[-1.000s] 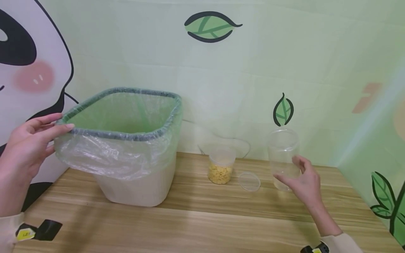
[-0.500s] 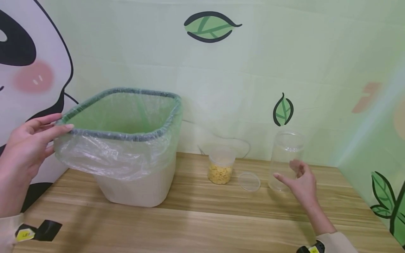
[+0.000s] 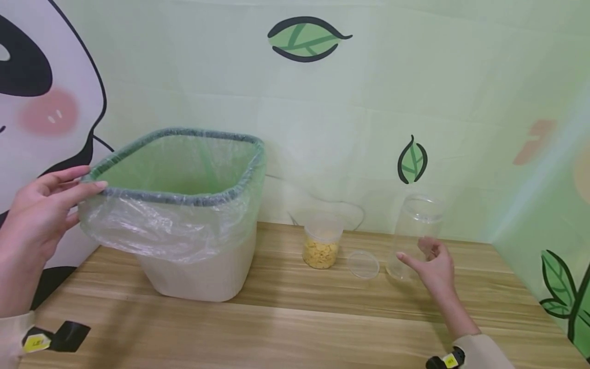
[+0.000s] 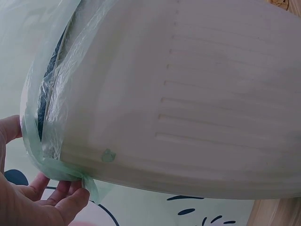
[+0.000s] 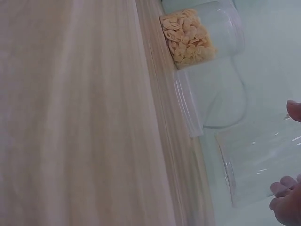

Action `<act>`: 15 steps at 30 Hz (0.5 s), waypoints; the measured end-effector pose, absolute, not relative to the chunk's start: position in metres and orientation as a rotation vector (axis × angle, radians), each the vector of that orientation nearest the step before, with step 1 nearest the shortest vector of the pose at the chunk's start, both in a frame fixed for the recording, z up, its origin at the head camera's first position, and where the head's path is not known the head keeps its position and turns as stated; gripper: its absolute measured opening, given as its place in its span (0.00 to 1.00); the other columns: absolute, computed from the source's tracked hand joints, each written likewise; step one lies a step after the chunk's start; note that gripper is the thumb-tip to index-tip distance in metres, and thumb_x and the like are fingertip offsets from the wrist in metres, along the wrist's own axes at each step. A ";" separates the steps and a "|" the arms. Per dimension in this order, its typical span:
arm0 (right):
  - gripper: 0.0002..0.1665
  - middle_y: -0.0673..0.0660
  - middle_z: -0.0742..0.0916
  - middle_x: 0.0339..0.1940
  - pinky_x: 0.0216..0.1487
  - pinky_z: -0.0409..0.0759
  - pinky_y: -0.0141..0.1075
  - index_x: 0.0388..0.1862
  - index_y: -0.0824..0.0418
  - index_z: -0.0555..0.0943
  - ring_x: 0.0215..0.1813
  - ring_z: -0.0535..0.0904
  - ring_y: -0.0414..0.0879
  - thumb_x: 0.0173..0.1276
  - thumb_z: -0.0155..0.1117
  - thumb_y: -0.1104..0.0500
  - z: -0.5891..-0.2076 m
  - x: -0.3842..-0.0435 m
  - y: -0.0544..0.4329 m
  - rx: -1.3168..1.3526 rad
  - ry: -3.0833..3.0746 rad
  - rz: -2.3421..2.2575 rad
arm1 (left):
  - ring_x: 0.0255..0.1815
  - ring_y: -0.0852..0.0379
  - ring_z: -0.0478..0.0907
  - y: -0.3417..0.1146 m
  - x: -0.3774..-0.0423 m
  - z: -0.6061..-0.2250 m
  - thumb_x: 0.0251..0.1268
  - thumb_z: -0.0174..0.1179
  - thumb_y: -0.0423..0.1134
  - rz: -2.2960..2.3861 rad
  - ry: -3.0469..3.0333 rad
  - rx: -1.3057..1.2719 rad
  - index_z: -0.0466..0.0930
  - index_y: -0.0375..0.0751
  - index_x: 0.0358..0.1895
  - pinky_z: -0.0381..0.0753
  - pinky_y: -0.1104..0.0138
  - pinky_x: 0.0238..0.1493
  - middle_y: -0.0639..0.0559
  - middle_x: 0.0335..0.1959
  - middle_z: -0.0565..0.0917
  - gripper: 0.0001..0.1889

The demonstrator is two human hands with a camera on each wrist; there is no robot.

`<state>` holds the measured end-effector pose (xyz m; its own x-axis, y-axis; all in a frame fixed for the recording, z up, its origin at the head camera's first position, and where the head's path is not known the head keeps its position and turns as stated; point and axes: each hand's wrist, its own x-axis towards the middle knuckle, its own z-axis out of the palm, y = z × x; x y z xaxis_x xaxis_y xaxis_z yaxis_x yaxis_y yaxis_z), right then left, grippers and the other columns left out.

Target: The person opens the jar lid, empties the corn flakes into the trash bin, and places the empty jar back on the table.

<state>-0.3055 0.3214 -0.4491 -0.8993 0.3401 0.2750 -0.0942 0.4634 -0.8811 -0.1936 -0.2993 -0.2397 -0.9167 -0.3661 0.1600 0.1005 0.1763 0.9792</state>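
Note:
On the left stands a white trash bin (image 3: 198,279) with a green plastic bag (image 3: 152,223) folded over its blue-grey rim (image 3: 184,199). My left hand (image 3: 43,210) grips the bag-covered rim at its left corner, thumb on top; in the left wrist view its fingertips (image 4: 75,202) are at the bag's edge. My right hand (image 3: 438,269) holds a tall clear plastic jar (image 3: 407,233) round its lower half, with the jar's top leaning to the right. In the right wrist view the jar's base (image 5: 225,172) shows, and nothing is visible inside the jar.
A small clear tub with yellow flakes (image 3: 321,253) stands near the wall between the bin and the tall jar. Beside it is a clear round lid (image 3: 364,264). Behind the wooden table (image 3: 295,328) hangs a green printed backdrop (image 3: 350,118).
My right hand has moved a little left and nearer with the jar, whose base has swung left so that it leans to the right. The left hand has stayed in place.

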 end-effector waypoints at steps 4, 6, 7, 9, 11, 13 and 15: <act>0.54 0.59 0.72 0.60 0.61 0.66 0.47 0.61 0.62 0.62 0.62 0.66 0.54 0.40 0.74 0.38 -0.440 -0.299 0.314 -0.230 -2.301 1.472 | 0.28 0.72 0.74 -0.299 -0.194 -0.240 0.53 0.65 0.45 -1.788 -2.101 0.248 0.68 0.57 0.52 0.74 0.82 0.20 0.61 0.38 0.70 0.22; 0.52 0.59 0.72 0.60 0.61 0.66 0.47 0.61 0.63 0.62 0.63 0.66 0.54 0.42 0.74 0.40 -0.435 -0.296 0.311 -0.239 -2.302 1.487 | 0.28 0.72 0.74 -0.299 -0.194 -0.240 0.53 0.65 0.45 -1.795 -2.094 0.246 0.69 0.56 0.52 0.74 0.81 0.20 0.61 0.38 0.70 0.23; 0.52 0.59 0.72 0.60 0.60 0.66 0.46 0.61 0.63 0.62 0.62 0.66 0.53 0.43 0.74 0.41 -0.435 -0.296 0.310 -0.237 -2.297 1.493 | 0.28 0.72 0.74 -0.300 -0.194 -0.240 0.53 0.65 0.45 -1.796 -2.094 0.249 0.69 0.56 0.52 0.74 0.82 0.20 0.61 0.38 0.70 0.23; 0.50 0.60 0.72 0.60 0.61 0.66 0.45 0.60 0.63 0.62 0.62 0.67 0.53 0.44 0.74 0.43 -0.436 -0.298 0.309 -0.238 -2.294 1.493 | 0.28 0.72 0.74 -0.300 -0.194 -0.240 0.52 0.65 0.45 -1.798 -2.092 0.249 0.69 0.57 0.51 0.73 0.82 0.19 0.61 0.38 0.70 0.22; 0.50 0.61 0.73 0.60 0.61 0.66 0.45 0.60 0.64 0.62 0.62 0.67 0.53 0.44 0.75 0.44 -0.439 -0.300 0.309 -0.229 -2.279 1.503 | 0.28 0.72 0.74 -0.301 -0.194 -0.240 0.52 0.65 0.45 -1.798 -2.094 0.249 0.69 0.57 0.50 0.73 0.82 0.19 0.61 0.38 0.70 0.22; 0.51 0.61 0.73 0.60 0.61 0.66 0.44 0.59 0.64 0.62 0.62 0.67 0.53 0.42 0.76 0.44 -0.442 -0.302 0.309 -0.219 -2.267 1.507 | 0.28 0.72 0.74 -0.301 -0.194 -0.241 0.53 0.65 0.45 -1.798 -2.094 0.246 0.69 0.57 0.50 0.73 0.82 0.19 0.61 0.38 0.70 0.21; 0.51 0.61 0.73 0.60 0.61 0.66 0.45 0.60 0.65 0.62 0.62 0.67 0.53 0.42 0.76 0.44 -0.443 -0.302 0.308 -0.217 -2.268 1.508 | 0.28 0.72 0.74 -0.301 -0.194 -0.241 0.53 0.65 0.44 -1.801 -2.090 0.240 0.69 0.57 0.49 0.73 0.82 0.19 0.61 0.38 0.70 0.21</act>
<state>-0.3022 0.3079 -0.4429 -0.9053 0.3460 0.2463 -0.0933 0.4039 -0.9100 -0.1943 -0.3005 -0.2406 -0.9169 -0.3631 0.1655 0.1100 0.1686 0.9795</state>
